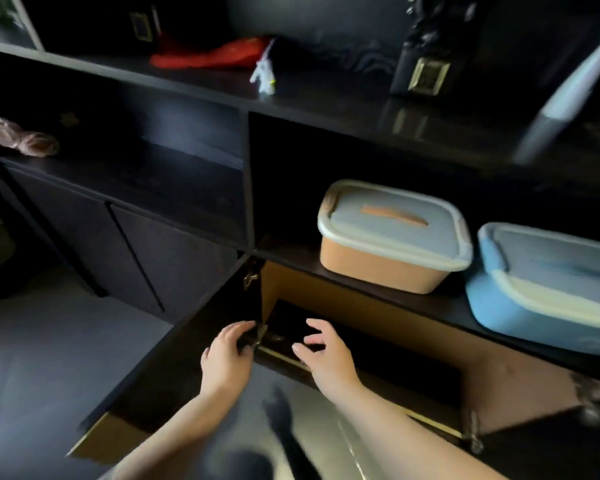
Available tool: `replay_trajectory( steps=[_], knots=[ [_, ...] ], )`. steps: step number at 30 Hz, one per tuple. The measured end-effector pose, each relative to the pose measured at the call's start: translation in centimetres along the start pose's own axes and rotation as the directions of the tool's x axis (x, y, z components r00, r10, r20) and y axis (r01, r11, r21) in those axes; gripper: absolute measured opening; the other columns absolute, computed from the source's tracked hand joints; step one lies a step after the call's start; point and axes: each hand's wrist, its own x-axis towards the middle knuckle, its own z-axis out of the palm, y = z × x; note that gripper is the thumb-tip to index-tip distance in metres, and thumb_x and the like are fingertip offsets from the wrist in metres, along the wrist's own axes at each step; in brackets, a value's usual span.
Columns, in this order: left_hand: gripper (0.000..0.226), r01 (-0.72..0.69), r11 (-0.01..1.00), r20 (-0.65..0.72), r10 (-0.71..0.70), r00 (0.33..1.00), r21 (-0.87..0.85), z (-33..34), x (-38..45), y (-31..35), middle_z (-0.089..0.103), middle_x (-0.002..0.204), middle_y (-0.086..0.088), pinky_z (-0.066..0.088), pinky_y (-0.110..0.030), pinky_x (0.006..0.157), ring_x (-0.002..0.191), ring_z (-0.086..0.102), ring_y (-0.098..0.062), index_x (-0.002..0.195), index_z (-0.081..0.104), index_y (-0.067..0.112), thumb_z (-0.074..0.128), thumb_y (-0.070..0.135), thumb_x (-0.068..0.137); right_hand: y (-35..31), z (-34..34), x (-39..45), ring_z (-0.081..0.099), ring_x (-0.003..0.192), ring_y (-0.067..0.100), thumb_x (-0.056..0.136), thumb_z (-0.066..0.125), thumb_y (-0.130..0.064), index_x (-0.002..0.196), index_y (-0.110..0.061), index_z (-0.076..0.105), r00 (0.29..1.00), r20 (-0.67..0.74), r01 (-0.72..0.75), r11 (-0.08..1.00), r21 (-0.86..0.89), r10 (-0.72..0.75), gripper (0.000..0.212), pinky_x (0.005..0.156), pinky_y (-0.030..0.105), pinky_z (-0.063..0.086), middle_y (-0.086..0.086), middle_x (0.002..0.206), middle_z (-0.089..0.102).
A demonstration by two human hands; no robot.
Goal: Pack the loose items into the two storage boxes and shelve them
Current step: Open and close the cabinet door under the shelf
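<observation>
Below the shelf, at the mouth of an open lower cabinet compartment: two bare hands, both reaching in.

Item 1. Left hand (226, 355): fingers (238, 329) curled around the edge of a dark object (284, 332) at the compartment's left corner, beside the hinge (250, 277). Grip appears light; how much of the object is actually held cannot be told in the gloom.

Item 2. Right hand (326, 355): fingers (317, 325) apart and relaxed, hovering just right of the left fingers, holding nothing.

Item 3. Orange storage box (385, 263): lid on, standing on the shelf (291, 252) above and to the right of both sets of fingers, well apart from them.

Item 4. Blue storage box (534, 310): lid on, just beside the orange one, farther right, overhanging toward the shelf's front edge.

Item 5. Open cabinet door (187, 344): swung out to the left of the left fingers.

Item 6. Red cloth (208, 55) and small white figure (264, 77): upper shelf, far above the fingers.

Risks, as judged:
- Both boxes look already shelved and closed, so anything drawn from the cabinet may mean reopening one; lifting the blue box carelessly could tip it off the edge.
- Left fingers sit close to the hinge and door edge; a door swing could pinch them.
- Poor light inside the compartment makes a misjudged grasp or a dropped object likely.
- Forearms pass under the shelf edge; a quick lift could knock it and jolt the boxes.
</observation>
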Motion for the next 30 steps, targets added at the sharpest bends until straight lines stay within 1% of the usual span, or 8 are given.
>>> replay_trajectory(
  steps=[4,8,10,13,16,20,24,30],
  knots=[
    [0.040,-0.283,0.959,0.013,0.284,0.959,-0.020,4.3,4.7,12.1,0.052,0.136,0.006,0.031,-0.048,0.109,0.125,0.048,-0.017,0.127,0.056,0.029,0.054,0.013,0.090,-0.8,-12.8,2.8,0.058,0.084,0.001,0.089,0.064,-0.027,0.118,-0.033,0.056,0.927,-0.366,0.098,0.995,0.013,-0.086,0.031,0.073,0.018,0.046,-0.016,0.100,0.061],
    [0.036,-0.373,0.927,-0.180,0.360,0.915,-0.042,6.6,9.0,20.4,0.049,0.140,0.004,0.033,-0.046,0.109,0.130,0.043,-0.017,0.129,0.055,0.026,0.052,0.019,0.093,-1.8,-21.7,6.0,0.058,0.102,0.015,0.089,0.062,-0.020,0.113,-0.024,0.060,0.765,-0.607,0.207,0.974,-0.086,-0.216,0.025,0.087,0.031,0.047,-0.007,0.105,0.062],
    [0.038,-0.351,0.935,-0.195,0.354,0.915,0.053,7.4,11.4,22.5,0.044,0.144,0.002,0.033,-0.045,0.109,0.133,0.039,-0.019,0.132,0.051,0.026,0.051,0.025,0.094,-1.8,-24.5,8.3,0.051,0.117,0.023,0.088,0.063,-0.027,0.127,-0.021,0.054,0.788,-0.582,0.129,0.978,-0.162,-0.200,0.040,0.098,0.038,0.043,0.003,0.120,0.059],
    [0.052,-0.284,0.934,-0.080,0.307,0.948,0.217,8.6,15.0,23.5,0.030,0.153,0.000,0.029,-0.040,0.112,0.140,0.027,-0.021,0.142,0.039,0.024,0.052,0.036,0.093,-1.0,-26.8,11.5,0.049,0.122,0.033,0.089,0.059,-0.041,0.148,-0.020,0.027,0.895,-0.442,-0.067,0.966,-0.251,-0.053,0.071,0.100,0.042,0.042,0.012,0.134,0.053],
    [0.067,-0.252,0.911,-0.013,0.270,0.963,0.328,9.3,17.5,22.9,0.021,0.157,-0.003,0.024,-0.036,0.115,0.143,0.019,-0.024,0.145,0.032,0.018,0.059,0.039,0.088,-0.1,-27.2,13.7,0.036,0.136,0.031,0.089,0.058,-0.042,0.153,-0.028,0.003,0.934,-0.355,-0.107,0.970,-0.216,0.024,0.086,0.108,0.038,0.034,0.012,0.154,0.027],
    [0.082,-0.185,0.971,-0.054,0.195,0.979,0.152,9.5,18.5,21.6,0.028,0.153,-0.013,0.028,-0.039,0.113,0.140,0.026,-0.030,0.144,0.033,0.010,0.072,0.040,0.078,0.8,-27.0,15.0,0.023,0.144,0.025,0.086,0.064,-0.040,0.150,-0.041,0.001,0.918,-0.392,-0.076,0.997,-0.020,0.062,0.090,0.109,0.035,0.029,0.009,0.159,0.011],
    [0.085,-0.107,0.993,-0.026,0.106,0.994,-0.046,8.5,18.3,21.3,0.048,0.139,-0.010,0.049,-0.050,0.093,0.118,0.055,-0.033,0.140,0.040,0.012,0.081,0.036,0.069,0.9,-26.2,14.0,0.046,0.128,0.032,0.083,0.068,-0.036,0.150,-0.043,0.004,0.886,-0.461,-0.053,0.998,0.014,0.054,0.093,0.099,0.035,0.039,0.014,0.154,0.024],
    [0.098,-0.068,0.995,-0.050,0.065,0.997,-0.069,7.2,14.5,18.9,0.041,0.139,-0.004,0.039,-0.044,0.104,0.130,0.039,-0.026,0.144,0.033,0.022,0.085,0.037,0.062,2.6,-24.3,9.3,0.046,0.118,0.023,0.073,0.077,-0.032,0.149,-0.045,0.009,0.865,-0.502,0.018,1.000,0.019,-0.006,0.103,0.086,0.027,0.037,0.006,0.136,0.035]
  ],
)
